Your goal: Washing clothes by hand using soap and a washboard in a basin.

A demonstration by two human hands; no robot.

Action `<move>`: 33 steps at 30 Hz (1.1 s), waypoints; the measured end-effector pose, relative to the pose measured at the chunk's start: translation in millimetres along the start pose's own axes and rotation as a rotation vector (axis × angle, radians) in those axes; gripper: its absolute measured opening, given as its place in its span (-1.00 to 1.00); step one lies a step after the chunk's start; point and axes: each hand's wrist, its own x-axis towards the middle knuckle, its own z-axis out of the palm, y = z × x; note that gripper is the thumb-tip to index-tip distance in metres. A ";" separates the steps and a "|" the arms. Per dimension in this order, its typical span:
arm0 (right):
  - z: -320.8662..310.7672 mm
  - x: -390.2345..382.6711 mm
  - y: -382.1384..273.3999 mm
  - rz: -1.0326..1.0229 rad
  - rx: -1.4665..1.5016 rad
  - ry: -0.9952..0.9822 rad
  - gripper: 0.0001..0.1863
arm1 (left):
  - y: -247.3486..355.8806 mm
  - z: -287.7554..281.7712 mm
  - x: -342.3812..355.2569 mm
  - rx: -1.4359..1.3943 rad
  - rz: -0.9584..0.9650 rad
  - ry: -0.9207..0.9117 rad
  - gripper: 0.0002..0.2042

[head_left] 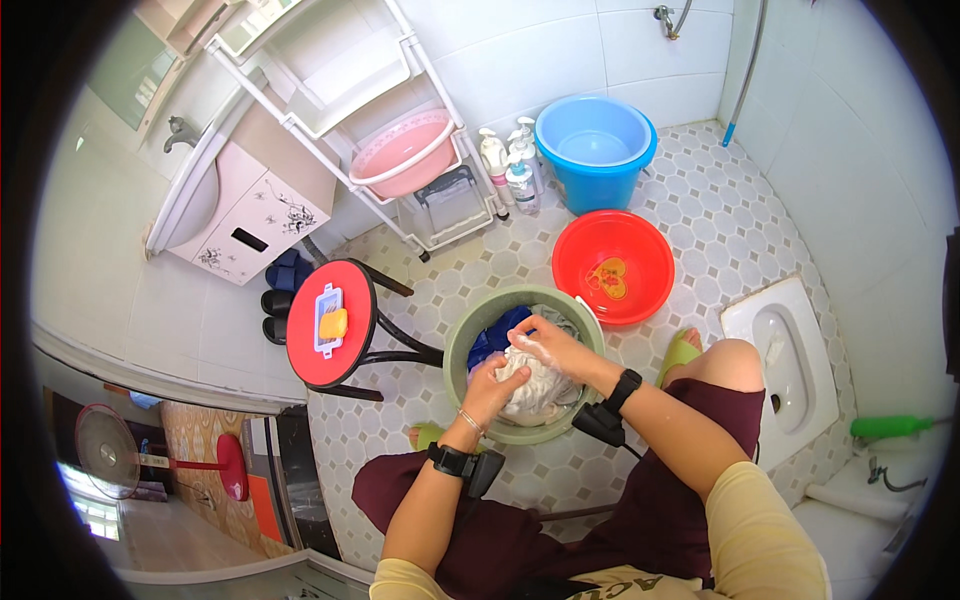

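Observation:
Between my feet stands a pale green bucket point(456, 340) with wet laundry in it. A bunched white cloth point(545, 388) lies uppermost, with blue cloth point(490, 338) and some greyish cloth point(556, 318) behind it. My left hand point(488, 389) is closed at the near left side of the white cloth, thumb on top. From the right my right hand point(553, 350) bends over the same cloth, fingers curled in toward the left hand and whitish suds on its skin. Parts of the fingers of both hands are hidden in the folds.
A red stool point(305, 370) at left carries a soap dish with a yellow soap bar point(333, 323). Beyond the bucket are a red basin point(640, 250), a blue bucket point(600, 185), pump bottles point(520, 185) and a white rack point(430, 75). A squat toilet point(745, 318) lies at right.

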 end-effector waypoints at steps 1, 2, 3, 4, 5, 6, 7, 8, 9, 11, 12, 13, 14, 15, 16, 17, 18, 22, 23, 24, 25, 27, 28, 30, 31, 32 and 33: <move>-2.3 -1.3 0.1 -0.001 0.061 -0.049 -0.52 | -1.3 -1.4 -0.1 -0.046 0.035 -0.037 -0.66; -6.0 -3.9 2.0 0.000 0.060 -0.046 -0.52 | 3.9 0.1 -1.4 -0.047 0.036 -0.039 -0.66; -8.6 -7.3 4.8 -0.056 -0.043 -0.089 -0.50 | 11.1 1.5 -3.8 -0.193 0.027 0.027 -0.68; -11.0 -10.6 7.4 -0.111 -0.145 -0.132 -0.48 | 16.4 2.2 -3.8 -0.338 0.017 0.094 -0.69; -11.3 -12.7 7.4 -0.170 -0.245 -0.180 -0.46 | 18.6 -0.7 -2.5 -0.337 0.018 0.097 -0.69; -12.0 -19.5 -0.1 -0.157 -0.285 -0.193 -0.51 | 20.4 -5.0 -0.7 -0.478 0.034 0.128 -0.72; -14.3 -17.2 6.1 -0.159 -0.285 -0.196 -0.51 | 20.7 -9.7 0.5 -0.618 0.051 0.158 -0.74; -18.1 -15.3 9.6 -0.169 -0.309 -0.203 -0.55 | 19.7 -14.6 2.9 -0.644 0.031 0.203 -0.70; -22.1 -14.7 12.9 -0.178 -0.333 -0.211 -0.59 | 18.2 -18.2 3.6 -0.644 0.033 0.204 -0.70; -34.9 -15.2 16.0 -0.123 -0.325 -0.183 -0.63 | 17.1 -22.5 4.3 -0.632 0.086 0.286 -0.63; -39.5 -15.4 16.5 -0.110 -0.169 -0.140 -0.64 | 19.7 -22.9 3.7 -0.729 0.067 0.265 -0.56; -43.4 -16.4 17.5 -0.097 -0.012 -0.097 -0.65 | 18.2 -21.9 4.6 -0.730 0.066 0.264 -0.56; -43.1 -16.6 12.4 -0.060 0.200 -0.084 -0.68 | 16.5 -20.6 4.9 -0.720 0.054 0.194 -0.60; -41.9 -19.0 7.7 -0.058 0.200 -0.084 -0.68 | 15.4 -19.0 5.4 -0.710 0.041 0.124 -0.64; -39.4 -22.1 2.4 -0.034 0.459 -0.086 -0.68 | 14.9 -17.1 5.3 -0.710 0.040 0.123 -0.64; -36.3 -25.0 -6.2 -0.010 0.717 -0.084 -0.67 | 18.7 -12.6 3.6 -0.733 -0.052 0.072 -0.70; -34.3 -23.1 -6.2 -0.047 0.778 -0.090 -0.67 | 20.7 -8.1 3.6 -0.753 -0.144 0.019 -0.74; 0.5 -13.8 -6.0 -0.130 0.597 0.246 -0.73 | -8.0 2.3 21.9 -0.788 -0.027 0.098 -0.79; 18.3 -18.4 -14.4 -0.127 0.594 0.244 -0.73 | -18.3 4.4 29.1 -0.758 -0.018 0.126 -0.73; 34.5 -24.5 -21.6 -0.327 0.452 0.320 -0.74 | -28.6 5.9 36.5 -0.728 -0.010 0.148 -0.66; 47.1 -29.7 -25.1 -0.524 0.310 0.383 -0.74 | -44.4 1.0 41.2 -0.728 -0.010 0.154 -0.66; 58.8 -41.4 -28.4 -0.501 0.047 0.316 -0.77 | -62.8 -6.2 43.1 -1.072 0.030 -0.155 -0.66; 63.6 -43.9 -28.8 -0.471 -0.212 0.246 -0.78 | -65.8 -5.0 45.6 -1.312 0.152 -0.673 -0.67; 53.1 -40.5 -25.5 -0.595 -0.399 0.372 -0.79 | -37.0 22.8 31.8 -1.288 0.031 -0.402 -0.71; 49.2 -34.8 -20.9 -0.725 -0.575 0.476 -0.79 | -22.1 28.7 20.8 -1.239 -0.076 -0.107 -0.74; 37.8 -26.0 -15.8 -0.745 -0.650 0.456 -0.76 | -7.7 30.5 21.3 -0.976 -0.215 0.000 -0.70; 31.0 -18.9 -11.1 -0.749 -0.648 0.456 -0.76 | -4.8 32.8 20.5 -0.974 -0.212 0.003 -0.70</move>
